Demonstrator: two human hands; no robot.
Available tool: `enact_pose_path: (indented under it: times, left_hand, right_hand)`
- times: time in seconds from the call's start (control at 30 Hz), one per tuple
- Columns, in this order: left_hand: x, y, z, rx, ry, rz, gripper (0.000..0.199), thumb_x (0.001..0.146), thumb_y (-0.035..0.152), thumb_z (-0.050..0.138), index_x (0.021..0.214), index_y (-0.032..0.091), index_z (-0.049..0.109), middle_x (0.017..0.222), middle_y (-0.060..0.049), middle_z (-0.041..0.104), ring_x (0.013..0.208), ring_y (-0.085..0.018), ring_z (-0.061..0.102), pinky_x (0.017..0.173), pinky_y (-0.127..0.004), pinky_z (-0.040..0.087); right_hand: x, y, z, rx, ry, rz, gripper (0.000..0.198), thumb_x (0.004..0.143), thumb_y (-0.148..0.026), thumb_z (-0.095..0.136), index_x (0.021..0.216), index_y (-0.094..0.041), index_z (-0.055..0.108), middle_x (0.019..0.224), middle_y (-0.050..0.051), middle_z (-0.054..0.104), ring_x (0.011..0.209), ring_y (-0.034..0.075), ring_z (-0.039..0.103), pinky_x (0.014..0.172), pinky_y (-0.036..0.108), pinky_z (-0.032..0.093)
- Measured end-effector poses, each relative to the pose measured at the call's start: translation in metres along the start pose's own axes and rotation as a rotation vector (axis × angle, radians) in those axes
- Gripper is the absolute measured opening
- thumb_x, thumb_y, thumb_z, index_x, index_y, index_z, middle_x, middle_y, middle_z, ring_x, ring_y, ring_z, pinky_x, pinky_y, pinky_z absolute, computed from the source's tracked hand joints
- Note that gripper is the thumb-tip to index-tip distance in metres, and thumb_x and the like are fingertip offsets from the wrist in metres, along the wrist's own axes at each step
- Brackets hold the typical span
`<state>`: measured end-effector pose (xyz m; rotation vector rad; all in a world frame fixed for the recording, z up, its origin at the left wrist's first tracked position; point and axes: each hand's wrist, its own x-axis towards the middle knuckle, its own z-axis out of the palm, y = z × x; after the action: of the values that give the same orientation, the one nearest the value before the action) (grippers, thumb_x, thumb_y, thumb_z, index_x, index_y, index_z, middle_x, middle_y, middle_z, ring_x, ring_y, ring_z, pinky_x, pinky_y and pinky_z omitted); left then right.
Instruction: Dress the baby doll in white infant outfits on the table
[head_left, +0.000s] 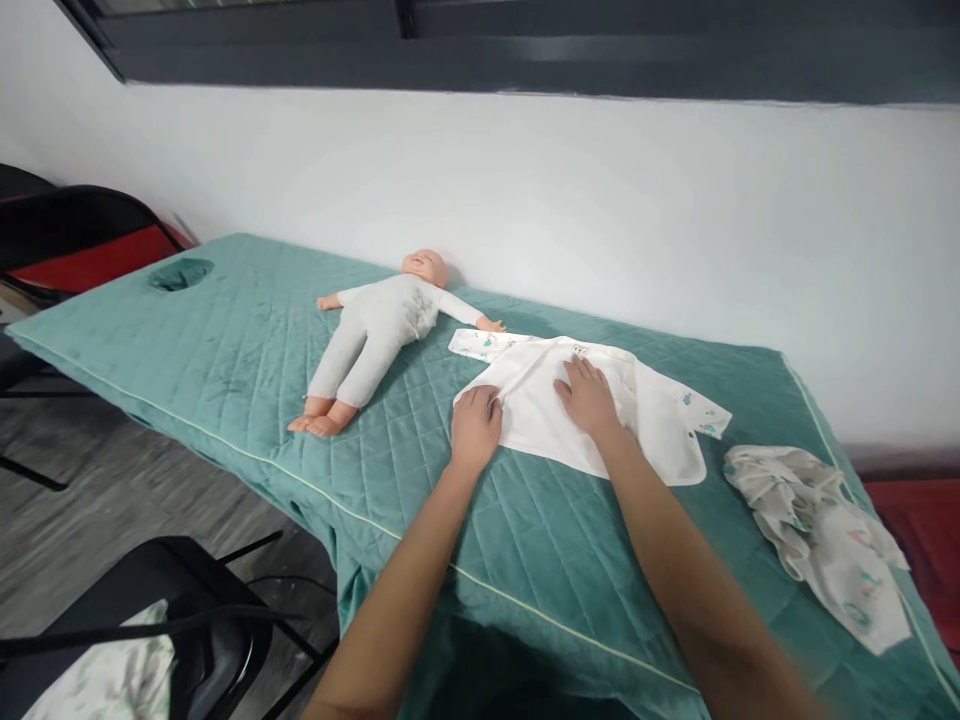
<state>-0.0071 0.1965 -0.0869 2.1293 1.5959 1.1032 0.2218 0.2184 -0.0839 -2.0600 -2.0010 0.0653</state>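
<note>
A white baby shirt [555, 400] with patterned sleeves lies spread on the green quilted cover [255, 330]. At its left edge rests my left hand [477, 425], fingers stretched out over the fabric. My right hand [589, 395] lies flat on the middle of the shirt, just below the neckline, its fingers apart. Left of the shirt a baby doll [382, 320] in a pale body suit lies on its back, arms outspread. One of the doll's hands is close to the shirt's left sleeve.
A crumpled patterned garment [817, 540] lies at the right end of the table. Black chairs [157, 610] stand at the lower left and far left, the nearer one with a printed cloth [112, 675] on it. A white wall [600, 200] runs behind. The cover has a hole [181, 274].
</note>
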Motion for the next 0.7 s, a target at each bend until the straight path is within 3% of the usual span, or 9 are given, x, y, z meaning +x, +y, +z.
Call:
enact_pose_path:
  times: [0.23,0.5,0.7]
  left_hand:
    - [0.001,0.002,-0.001,0.028,-0.016,-0.010,0.022,0.091,0.018,0.050,0.108,0.021,0.064,0.111,-0.009,0.071,0.110,-0.026,0.064,0.099,-0.043,0.048]
    - [0.002,0.001,0.001,0.022,-0.003,-0.004,0.021,0.093,0.019,0.049,0.108,0.020,0.064,0.110,-0.009,0.072,0.110,-0.026,0.064,0.099,-0.043,0.047]
    - [0.002,-0.001,0.001,0.017,-0.003,-0.004,0.020,0.093,0.019,0.050,0.107,0.021,0.064,0.109,-0.008,0.072,0.107,-0.025,0.064,0.097,-0.041,0.048]
  right_hand:
    - [0.029,-0.011,0.007,-0.021,-0.014,0.010,0.054,0.102,-0.038,0.033,0.146,-0.009,0.046,0.160,0.019,0.037,0.150,0.031,0.031,0.120,0.050,0.026]
    - [0.019,-0.022,0.007,-0.060,0.000,0.025,0.059,0.104,-0.040,0.028,0.151,-0.008,0.041,0.163,0.020,0.030,0.153,0.034,0.024,0.121,0.054,0.020]
    - [0.019,-0.026,0.003,0.021,-0.028,-0.278,0.053,0.104,-0.038,0.034,0.148,-0.011,0.045,0.159,0.015,0.040,0.149,0.027,0.032,0.121,0.044,0.025]
